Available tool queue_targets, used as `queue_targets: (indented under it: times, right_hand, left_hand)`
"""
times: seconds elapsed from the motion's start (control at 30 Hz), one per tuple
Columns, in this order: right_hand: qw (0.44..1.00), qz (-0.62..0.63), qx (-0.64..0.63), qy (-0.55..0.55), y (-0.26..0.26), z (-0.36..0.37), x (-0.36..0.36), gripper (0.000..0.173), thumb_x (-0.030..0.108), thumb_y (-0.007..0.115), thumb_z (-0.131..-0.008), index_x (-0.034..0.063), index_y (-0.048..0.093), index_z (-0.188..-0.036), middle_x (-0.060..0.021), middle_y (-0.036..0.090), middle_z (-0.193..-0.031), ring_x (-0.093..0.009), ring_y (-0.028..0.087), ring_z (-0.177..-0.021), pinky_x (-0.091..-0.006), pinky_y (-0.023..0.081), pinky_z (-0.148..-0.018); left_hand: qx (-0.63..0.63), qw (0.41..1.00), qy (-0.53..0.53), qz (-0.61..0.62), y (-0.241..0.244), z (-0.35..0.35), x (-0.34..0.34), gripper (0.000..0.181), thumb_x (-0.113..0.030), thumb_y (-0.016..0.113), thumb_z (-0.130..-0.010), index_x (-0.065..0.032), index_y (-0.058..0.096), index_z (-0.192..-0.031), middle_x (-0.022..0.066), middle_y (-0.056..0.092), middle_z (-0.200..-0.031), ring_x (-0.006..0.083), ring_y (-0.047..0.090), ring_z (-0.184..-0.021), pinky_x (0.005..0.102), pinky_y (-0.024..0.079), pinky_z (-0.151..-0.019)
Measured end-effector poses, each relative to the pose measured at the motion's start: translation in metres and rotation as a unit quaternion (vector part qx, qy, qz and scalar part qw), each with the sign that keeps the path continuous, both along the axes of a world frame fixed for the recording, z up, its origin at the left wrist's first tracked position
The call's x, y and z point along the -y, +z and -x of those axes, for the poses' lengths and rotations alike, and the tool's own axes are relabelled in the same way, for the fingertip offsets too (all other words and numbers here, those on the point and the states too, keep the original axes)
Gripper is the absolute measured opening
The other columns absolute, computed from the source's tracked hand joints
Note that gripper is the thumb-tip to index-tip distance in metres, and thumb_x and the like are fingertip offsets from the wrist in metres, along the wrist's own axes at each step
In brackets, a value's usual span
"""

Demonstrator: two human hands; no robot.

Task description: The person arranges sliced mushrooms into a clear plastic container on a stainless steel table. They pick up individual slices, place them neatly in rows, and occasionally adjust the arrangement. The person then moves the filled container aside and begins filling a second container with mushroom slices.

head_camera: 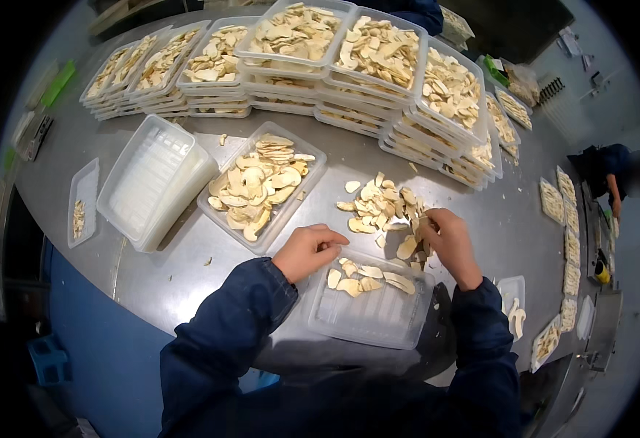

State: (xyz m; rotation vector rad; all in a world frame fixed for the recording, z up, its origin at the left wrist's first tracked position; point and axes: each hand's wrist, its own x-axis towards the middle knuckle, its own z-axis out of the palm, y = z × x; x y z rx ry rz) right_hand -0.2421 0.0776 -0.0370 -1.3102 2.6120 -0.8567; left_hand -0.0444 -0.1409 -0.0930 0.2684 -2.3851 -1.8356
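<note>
A loose pile of pale dried mushroom slices (377, 200) lies on the steel table. My right hand (454, 246) is at the pile's right edge, its fingertips pinching a mushroom slice (423, 228). My left hand (310, 252) hovers near the back left corner of a clear plastic tray (372, 323), thumb and forefinger slightly apart with nothing seen between them. Several slices (350, 286) lie toward the back of that tray. To the left, a fuller clear tray (208, 207) holds larger slices (254, 183).
Stacked trays of slices (292, 33) line the table's far side. Nested plastic trays (147, 180) stand at left, beside a small tray of scraps (84, 202). Another small tray (511, 287) lies beyond my right sleeve. A person (618, 169) works at far right.
</note>
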Motion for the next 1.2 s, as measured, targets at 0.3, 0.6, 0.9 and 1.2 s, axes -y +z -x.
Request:
queue_targets:
  times: [0.3,0.6,0.9,1.2]
  right_hand:
    - [0.967,-0.083,0.228,0.079,0.027,-0.064,-0.035,0.033,0.008,0.07,-0.076,-0.0003,0.061,-0.107,-0.0143,0.059,-0.081,-0.025,0.055,-0.068,-0.0331,0.046,-0.065]
    - [0.964,-0.058,0.248,0.082,0.019,-0.089,-0.046,0.038,0.008,0.07,-0.077,0.0012,0.059,-0.113,-0.0131,0.064,-0.083,-0.022,0.061,-0.072,-0.0312,0.049,-0.068]
    - [0.988,-0.063,-0.047,-0.136,-0.022,-0.028,-0.051,0.016,0.016,0.063,-0.078,0.0024,0.066,-0.084,-0.014,0.066,-0.08,-0.032,0.063,-0.071,-0.0387,0.05,-0.065]
    - [0.986,-0.097,-0.069,-0.117,0.002,-0.059,-0.071,0.016,0.017,0.065,-0.076,0.0012,0.064,-0.076,-0.0146,0.061,-0.071,-0.032,0.06,-0.068,-0.0397,0.046,-0.062]
  left_hand:
    - [0.04,0.999,0.003,-0.008,0.003,0.003,-0.002,0.021,-0.006,0.06,-0.082,-0.0012,0.07,-0.1,0.0069,0.056,-0.074,0.0126,0.052,-0.062,0.0269,0.044,-0.06]
    - [0.038,0.999,-0.004,0.007,0.006,0.004,-0.004,0.023,-0.007,0.058,-0.082,-0.0006,0.07,-0.101,0.0066,0.057,-0.076,0.0116,0.051,-0.061,0.0266,0.044,-0.059]
    - [0.039,0.999,-0.006,-0.038,0.003,0.003,-0.004,0.021,-0.009,0.058,-0.086,-0.0002,0.07,-0.101,0.0025,0.056,-0.077,0.0072,0.049,-0.053,0.0236,0.043,-0.048]
    - [0.06,0.997,0.012,-0.04,0.006,-0.001,-0.005,0.021,-0.01,0.059,-0.086,-0.0004,0.07,-0.101,0.003,0.058,-0.071,0.0074,0.05,-0.051,0.0238,0.042,-0.048]
